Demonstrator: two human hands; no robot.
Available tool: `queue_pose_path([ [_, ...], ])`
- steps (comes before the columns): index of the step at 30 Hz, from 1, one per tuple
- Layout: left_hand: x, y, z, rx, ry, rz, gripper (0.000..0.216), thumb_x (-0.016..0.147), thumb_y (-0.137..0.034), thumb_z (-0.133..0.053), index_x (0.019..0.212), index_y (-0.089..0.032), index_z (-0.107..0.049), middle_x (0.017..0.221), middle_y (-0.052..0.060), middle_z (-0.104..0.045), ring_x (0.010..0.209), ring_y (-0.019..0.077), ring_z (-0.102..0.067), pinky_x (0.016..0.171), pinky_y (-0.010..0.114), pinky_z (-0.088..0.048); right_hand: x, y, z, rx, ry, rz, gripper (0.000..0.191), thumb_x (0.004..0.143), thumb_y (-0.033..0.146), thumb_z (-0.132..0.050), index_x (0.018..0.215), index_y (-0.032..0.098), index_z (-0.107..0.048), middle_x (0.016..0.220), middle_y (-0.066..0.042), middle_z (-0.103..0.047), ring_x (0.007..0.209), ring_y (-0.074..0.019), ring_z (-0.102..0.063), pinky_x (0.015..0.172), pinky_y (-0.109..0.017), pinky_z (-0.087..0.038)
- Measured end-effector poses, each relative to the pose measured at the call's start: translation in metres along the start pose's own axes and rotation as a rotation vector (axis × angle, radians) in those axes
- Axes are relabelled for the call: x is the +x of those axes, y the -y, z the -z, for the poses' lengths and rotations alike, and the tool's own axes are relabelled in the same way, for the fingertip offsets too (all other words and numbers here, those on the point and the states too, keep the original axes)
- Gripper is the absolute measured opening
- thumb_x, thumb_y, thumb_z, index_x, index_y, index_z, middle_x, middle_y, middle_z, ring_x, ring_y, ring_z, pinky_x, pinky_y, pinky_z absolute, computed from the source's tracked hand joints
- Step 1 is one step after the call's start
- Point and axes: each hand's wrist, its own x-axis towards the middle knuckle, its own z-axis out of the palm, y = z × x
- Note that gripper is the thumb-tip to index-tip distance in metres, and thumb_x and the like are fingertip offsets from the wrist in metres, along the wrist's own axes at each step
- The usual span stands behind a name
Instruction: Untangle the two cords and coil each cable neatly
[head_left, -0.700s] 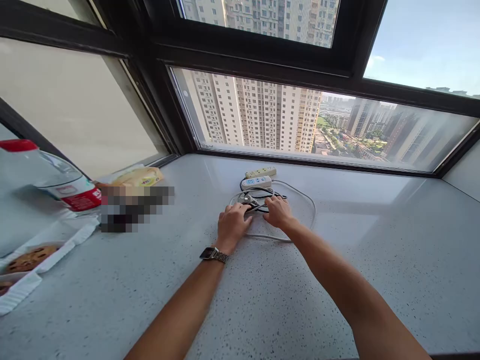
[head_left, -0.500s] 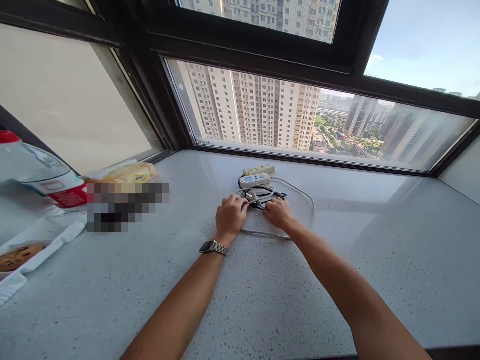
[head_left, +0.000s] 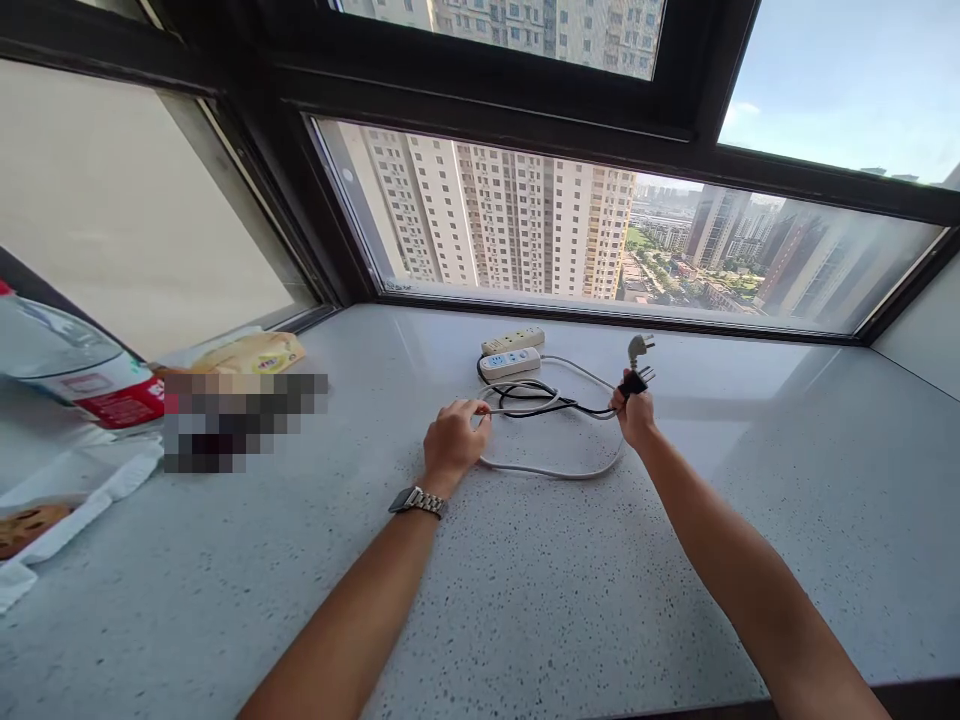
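My right hand is closed around a black plug, its prongs pointing right. A grey plug sticks up just above it; whether my fingers grip that one's cord too is hard to see. With thumb and fingers together, my left hand pinches the grey cord at the left side of its loops. The black cord crosses those loops and runs to my right hand. Behind them lie a white power strip with blue socket faces and a cream power strip, side by side.
The speckled counter ends at a dark-framed window. On the left are a bottle with a red label, a yellow packet, a blurred-out patch and a white tray with a cookie.
My right hand has moved right and lifted slightly, carrying the plugs out of the cord bundle. My left hand stays by the loops. The view has shifted a little.
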Motion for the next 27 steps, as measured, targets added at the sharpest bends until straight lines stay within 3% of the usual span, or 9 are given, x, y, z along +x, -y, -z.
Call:
queue_pose_path([
  [3,-0.001,-0.004,-0.001,0.054,0.034,-0.036,0.017,0.077,-0.031,-0.057,0.089,-0.019,-0.062,0.100,0.009,-0.064,0.097,0.0289,-0.055,0.077,0.037,-0.045,0.008,-0.001,0.011,0.084,-0.105,-0.089,0.045,0.090,0.059,-0.027,0.064,0.023,-0.033,0.050,0.007,-0.029,0.040,-0.0098,-0.037,0.047,-0.024,-0.042],
  [6,-0.001,-0.004,-0.005,0.056,0.049,-0.069,0.023,0.077,-0.042,-0.057,0.082,-0.019,-0.060,0.096,0.010,-0.062,0.096,0.0302,-0.054,0.078,0.040,-0.045,0.007,-0.004,0.019,0.105,-0.164,-0.149,0.049,0.090,0.063,-0.020,0.067,0.023,-0.036,0.049,0.006,-0.034,0.039,-0.0112,-0.042,0.046,-0.027,-0.046],
  [8,0.000,-0.001,-0.009,0.000,0.040,-0.097,0.026,0.077,-0.045,-0.056,0.080,-0.019,-0.059,0.096,0.010,-0.061,0.097,0.0293,-0.054,0.083,0.040,-0.045,0.003,-0.006,0.021,0.082,-0.182,-0.162,0.045,0.090,0.062,-0.028,0.070,0.022,-0.038,0.051,0.004,-0.039,0.042,-0.0122,-0.047,0.049,-0.028,-0.049],
  [11,0.002,0.003,-0.015,-0.122,0.018,-0.126,0.030,0.072,-0.041,-0.059,0.092,-0.019,-0.061,0.113,0.012,-0.058,0.109,0.0294,-0.051,0.096,0.041,-0.041,-0.005,-0.009,0.021,-0.003,-0.170,-0.148,0.030,0.085,0.049,-0.049,0.074,0.022,-0.042,0.057,0.002,-0.049,0.048,-0.0131,-0.054,0.052,-0.027,-0.051],
  [14,0.005,0.007,-0.015,-0.248,0.001,0.019,0.044,0.071,-0.034,-0.055,0.112,-0.018,-0.058,0.127,0.013,-0.053,0.118,0.0296,-0.049,0.100,0.040,-0.040,-0.016,-0.014,0.019,-0.140,-0.135,-0.097,0.022,0.080,0.042,-0.053,0.078,0.020,-0.048,0.062,0.001,-0.054,0.050,-0.0133,-0.054,0.051,-0.026,-0.048],
  [18,0.010,0.010,0.000,-0.398,0.084,0.299,0.050,0.078,-0.044,-0.046,0.118,-0.016,-0.057,0.114,0.012,-0.064,0.098,0.0261,-0.062,0.079,0.032,-0.050,-0.031,-0.019,0.017,-0.381,-0.058,0.018,0.028,0.075,0.045,-0.058,0.065,0.020,-0.050,0.055,0.002,-0.048,0.049,-0.0129,-0.045,0.046,-0.023,-0.036],
  [22,0.018,0.009,0.015,-0.152,0.211,0.326,0.045,0.076,-0.050,-0.052,0.104,-0.017,-0.064,0.099,0.012,-0.070,0.087,0.0271,-0.065,0.066,0.030,-0.047,-0.038,-0.018,0.018,-0.617,0.053,0.085,0.051,0.077,0.053,-0.056,0.043,0.021,-0.035,0.043,0.002,-0.034,0.043,-0.0111,-0.031,0.044,-0.025,-0.022],
  [27,0.047,-0.001,0.013,0.129,0.421,0.218,0.045,0.071,-0.054,-0.059,0.097,-0.017,-0.066,0.100,0.013,-0.070,0.094,0.0300,-0.063,0.063,0.028,-0.042,-0.038,-0.016,0.021,-0.974,0.147,0.138,0.065,0.084,0.062,-0.044,0.039,0.021,-0.023,0.040,0.003,-0.021,0.041,-0.0100,-0.026,0.046,-0.027,-0.017],
])
